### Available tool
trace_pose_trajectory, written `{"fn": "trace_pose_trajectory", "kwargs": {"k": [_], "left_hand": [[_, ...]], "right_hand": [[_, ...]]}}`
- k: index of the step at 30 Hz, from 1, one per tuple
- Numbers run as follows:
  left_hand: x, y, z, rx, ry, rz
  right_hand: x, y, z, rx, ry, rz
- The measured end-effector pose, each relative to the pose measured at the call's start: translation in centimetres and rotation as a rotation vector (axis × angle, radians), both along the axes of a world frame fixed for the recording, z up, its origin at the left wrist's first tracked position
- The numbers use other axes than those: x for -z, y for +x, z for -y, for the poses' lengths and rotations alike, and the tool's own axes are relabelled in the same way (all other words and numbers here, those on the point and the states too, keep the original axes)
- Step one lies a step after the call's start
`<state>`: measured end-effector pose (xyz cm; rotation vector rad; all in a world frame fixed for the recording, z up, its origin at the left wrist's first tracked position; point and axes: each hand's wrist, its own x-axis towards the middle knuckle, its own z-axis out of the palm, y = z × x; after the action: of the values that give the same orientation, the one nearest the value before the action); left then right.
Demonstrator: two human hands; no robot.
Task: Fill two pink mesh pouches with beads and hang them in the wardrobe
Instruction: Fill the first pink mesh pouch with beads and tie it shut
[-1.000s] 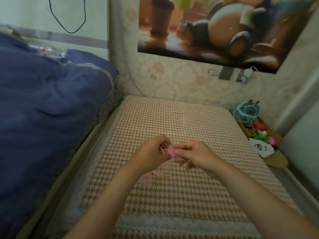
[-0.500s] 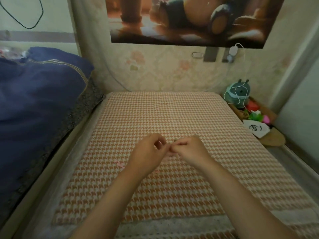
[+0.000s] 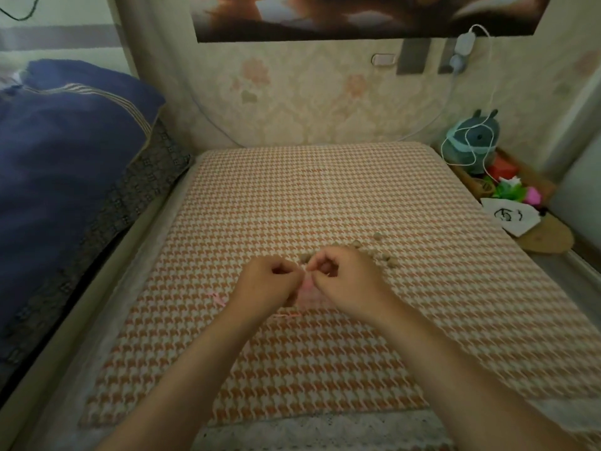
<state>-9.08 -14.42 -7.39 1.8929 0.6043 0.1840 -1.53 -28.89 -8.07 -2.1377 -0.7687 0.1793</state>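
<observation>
A pink mesh pouch [image 3: 307,292] hangs between my two hands above the houndstooth cushion [image 3: 325,206]. My left hand [image 3: 266,284] pinches its left top edge and my right hand [image 3: 341,281] pinches the right one, fingers curled. Pink ribbon [image 3: 218,298] trails out to the left of my left hand, and more shows below the pouch. Several small tan beads [image 3: 385,257] lie scattered on the cushion just behind and right of my right hand. My hands hide most of the pouch. I see no second pouch.
A blue quilt [image 3: 65,177] fills the left side. At the right edge stand a teal plush toy [image 3: 473,141] wrapped in white cable, small colourful items [image 3: 514,190] and a white card [image 3: 509,216]. The papered wall is behind, with a poster.
The view has dropped and moved closer to the cushion. My hands stay together on the pouch, and the scattered beads behind my right hand have come into sight.
</observation>
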Motion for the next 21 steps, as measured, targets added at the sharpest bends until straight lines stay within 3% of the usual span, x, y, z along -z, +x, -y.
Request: {"fn": "trace_pose_trajectory", "kwargs": {"k": [3,9,14,18,21], "left_hand": [[0.1,-0.4,-0.4,-0.025,-0.167,-0.046],[-0.3,-1.1,-1.6,0.059,-0.123,0.080],[-0.6,-1.9,-1.9,0.240,0.096,0.127],[-0.8,-2.5,-2.4,0.365,0.387,0.090],[-1.5,-2.7,-2.8,0.436,0.450,0.132]], "right_hand": [[-0.3,-0.4,0.0,-0.146,-0.036,0.073],[-1.3,-1.4,-0.2,-0.204,-0.188,0.239],[-2.1,-1.9,0.1,-0.145,-0.216,0.255],[-1.7,-2.1,0.4,-0.130,-0.136,0.122],[-1.7,-2.1,0.6,-0.128,-0.055,0.042]]}}
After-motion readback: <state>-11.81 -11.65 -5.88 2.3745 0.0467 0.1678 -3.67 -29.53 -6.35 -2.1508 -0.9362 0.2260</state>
